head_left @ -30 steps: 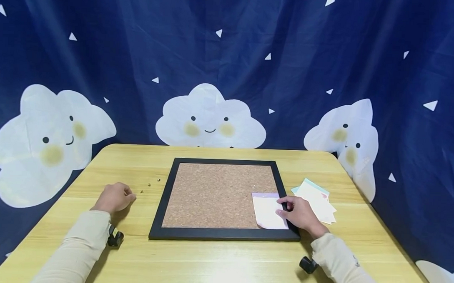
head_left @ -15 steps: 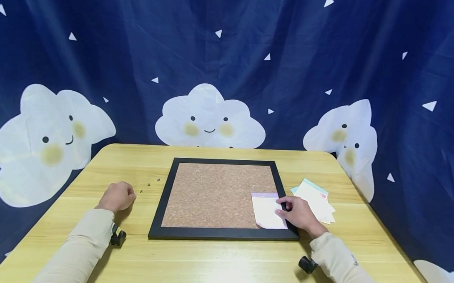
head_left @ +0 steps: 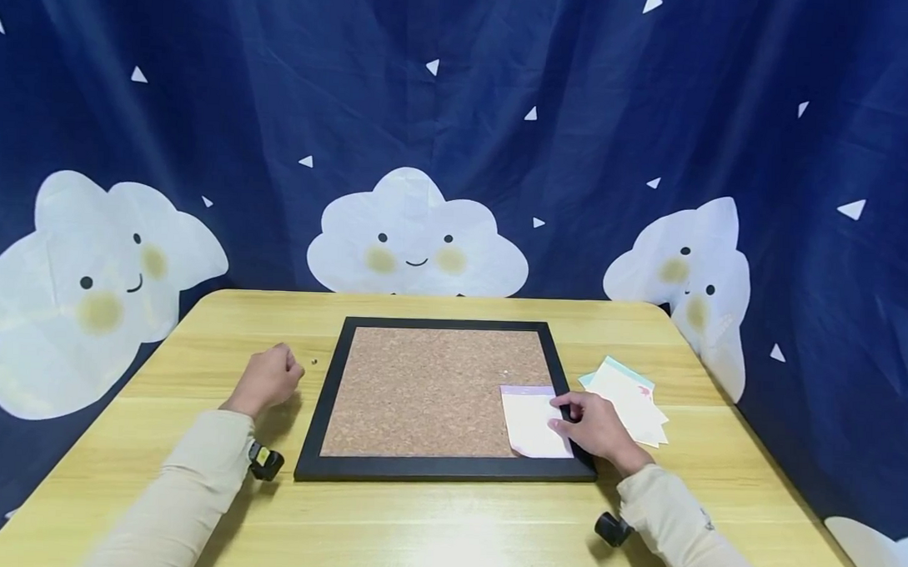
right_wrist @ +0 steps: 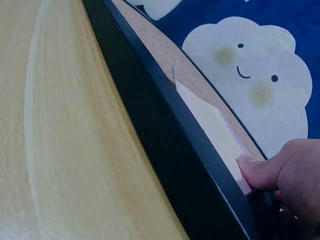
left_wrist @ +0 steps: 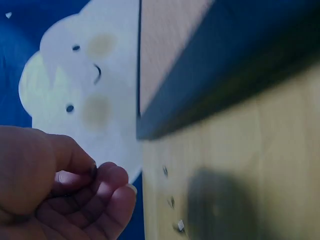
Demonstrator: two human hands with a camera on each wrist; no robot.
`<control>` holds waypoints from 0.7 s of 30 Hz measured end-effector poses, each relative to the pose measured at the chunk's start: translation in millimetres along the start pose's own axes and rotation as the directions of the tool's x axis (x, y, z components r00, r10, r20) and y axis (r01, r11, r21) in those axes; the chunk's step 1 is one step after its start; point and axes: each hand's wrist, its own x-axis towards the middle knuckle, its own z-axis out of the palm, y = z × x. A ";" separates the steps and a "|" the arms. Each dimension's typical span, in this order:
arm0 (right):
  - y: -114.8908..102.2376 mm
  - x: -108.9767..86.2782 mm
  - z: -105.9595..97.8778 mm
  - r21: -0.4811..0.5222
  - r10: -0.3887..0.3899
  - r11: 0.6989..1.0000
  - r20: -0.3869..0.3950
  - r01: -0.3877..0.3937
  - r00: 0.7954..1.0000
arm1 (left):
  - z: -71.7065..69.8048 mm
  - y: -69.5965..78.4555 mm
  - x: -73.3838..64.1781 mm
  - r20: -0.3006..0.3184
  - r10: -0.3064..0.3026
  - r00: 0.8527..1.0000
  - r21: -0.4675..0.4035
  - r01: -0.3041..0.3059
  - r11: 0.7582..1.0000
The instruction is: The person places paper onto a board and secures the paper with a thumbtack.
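My left hand (head_left: 269,379) is raised over the table, left of the framed corkboard (head_left: 435,391). In the left wrist view its fingers are curled, and thumb and forefinger pinch a tiny dark thing that looks like a thumbtack (left_wrist: 94,170). Most of it is hidden by the fingertips. A white note sheet (head_left: 527,424) with a purple top strip lies in the board's lower right corner. My right hand (head_left: 597,426) rests over the right frame edge, thumb and forefinger spread and touching the sheet. In the right wrist view the thumb (right_wrist: 257,172) presses on the sheet's edge.
Several loose note sheets (head_left: 630,402) with a teal strip lie fanned right of the board. Small thumbtacks (left_wrist: 171,202) lie on the table left of the board. A small bright speck (head_left: 506,372) sits on the cork above the sheet. A blue curtain hangs behind the table.
My left hand has moved right and away from me, closer to the board's left edge, and covers some tacks in the head view. My right hand and the sheet have stayed put.
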 end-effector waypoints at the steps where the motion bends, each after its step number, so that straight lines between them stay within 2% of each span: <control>1: -0.3 0.1 0.0 0.000 0.001 1.000 0.000 -0.001 1.000 | 1.5 4.6 1.4 -0.007 0.003 1.000 -0.009 -0.003 1.000; 4: -0.2 0.1 0.3 -0.003 0.005 1.000 0.003 -0.005 1.000 | 5.7 17.9 6.2 -0.031 0.021 0.999 -0.029 -0.022 0.999; 10: 0.6 -1.4 1.0 -0.007 0.005 1.000 0.001 -0.005 1.000 | 11.9 41.6 13.7 -0.019 0.035 0.999 -0.076 -0.036 0.996; 15: 0.2 -1.9 1.0 -0.004 0.001 1.000 -0.001 -0.001 1.000 | 18.6 54.3 17.1 -0.011 0.050 0.999 -0.083 -0.051 0.995; 21: -1.0 -1.7 1.1 -0.004 0.010 1.000 0.001 -0.010 1.000 | 27.2 68.7 21.4 0.027 0.042 0.999 -0.143 -0.038 0.989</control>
